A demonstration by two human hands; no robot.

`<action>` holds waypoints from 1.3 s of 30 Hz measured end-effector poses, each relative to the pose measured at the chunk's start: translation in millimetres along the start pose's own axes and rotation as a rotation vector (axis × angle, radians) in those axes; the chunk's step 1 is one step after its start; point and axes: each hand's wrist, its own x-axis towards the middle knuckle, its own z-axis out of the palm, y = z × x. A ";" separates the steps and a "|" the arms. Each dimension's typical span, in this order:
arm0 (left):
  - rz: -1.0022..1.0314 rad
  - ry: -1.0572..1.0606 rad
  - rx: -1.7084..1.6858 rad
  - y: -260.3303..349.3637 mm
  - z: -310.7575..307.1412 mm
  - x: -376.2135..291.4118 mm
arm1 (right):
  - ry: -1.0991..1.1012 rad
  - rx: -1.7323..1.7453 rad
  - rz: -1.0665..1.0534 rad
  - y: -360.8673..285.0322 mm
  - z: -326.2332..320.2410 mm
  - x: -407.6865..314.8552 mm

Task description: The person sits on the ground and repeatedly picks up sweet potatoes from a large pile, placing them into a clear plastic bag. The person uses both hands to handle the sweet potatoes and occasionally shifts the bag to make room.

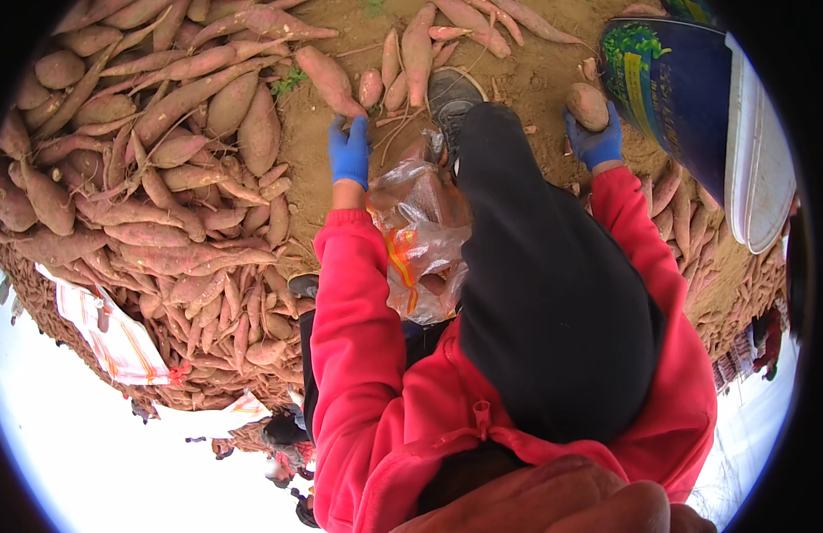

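My left hand point(349, 152), in a blue glove, has its fingers at the near end of a long sweet potato point(326, 76); that end sits between the fingertips. In my right hand point(599, 143), also gloved in blue, rests a rounded, soil-dusted sweet potato point(587, 105). Between my arms a clear plastic bag point(421, 233) with a yellow and orange stripe lies by my leg, sweet potatoes showing through it. A small cluster of sweet potatoes point(417, 50) lies on the soil in front of my shoe point(455, 93).
A big heap of sweet potatoes point(178, 200) fills the left side. At the right, a dark blue printed bucket point(671, 93) with a white rim lies tilted near my right hand. More sweet potatoes point(681, 206) lie beyond my right sleeve. A white sack point(111, 333) lies on the heap; people are in the distance.
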 end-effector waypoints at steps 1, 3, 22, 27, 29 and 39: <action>-0.031 0.001 0.002 -0.6 0.8 1.3 | 0.045 0.027 -0.008 -9.3 -1.7 -2.3; 0.028 0.024 0.011 -1.1 2.6 3.6 | 0.045 -0.100 -0.060 -27.4 -16.2 -1.6; 0.065 0.046 -0.109 49.1 21.6 41.2 | 0.304 -2.490 -0.285 -177.3 -118.9 -65.7; 0.152 -0.068 -0.031 46.4 17.6 36.4 | -0.510 -2.007 -1.109 -45.7 58.3 10.0; 0.298 0.015 0.184 40.9 28.3 30.2 | -0.451 -1.974 -1.314 -19.1 133.0 34.2; 0.326 0.019 0.385 50.4 75.8 12.2 | 0.086 -2.099 -0.965 37.2 321.2 103.1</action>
